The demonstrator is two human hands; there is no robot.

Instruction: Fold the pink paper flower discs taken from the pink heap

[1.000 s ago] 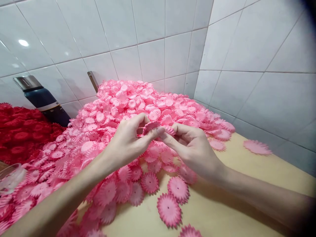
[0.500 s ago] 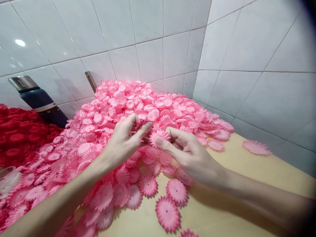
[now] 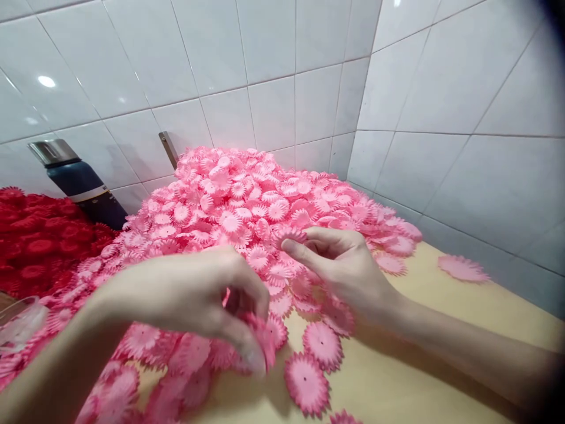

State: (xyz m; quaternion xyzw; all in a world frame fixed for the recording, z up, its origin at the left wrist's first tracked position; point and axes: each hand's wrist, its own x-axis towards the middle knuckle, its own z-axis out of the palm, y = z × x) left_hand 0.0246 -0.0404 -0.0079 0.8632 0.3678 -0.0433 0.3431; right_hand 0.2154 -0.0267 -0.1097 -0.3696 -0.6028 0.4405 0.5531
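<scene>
Separated now, the two hands that met a second ago over the pink heap work apart: the left hand has dropped toward the near edge of the wooden tabletop, blurred with motion, while the right hand stays up at the foot of the pile. The left hand's thumb and fingers pinch a pink flower piece low over the loose blooms on the table; how firm the grip is cannot be told through the blur. The right hand curls around a second pink flower piece, its scalloped edge showing above the forefinger, just touching the slope of the pile of pink fabric flowers.

That pile fills the corner where two white tiled walls meet and spills forward into single flowers lying flat on the wood. One flat flower lies just beside the left hand's fingertips, another below the right wrist. A lone flower rests well apart, near the right-hand wall.

At far left a heap of red flowers adjoins the pink one. A dark blue flask with a steel cap leans against the back wall behind it, and a clear plastic container shows at the left edge.
</scene>
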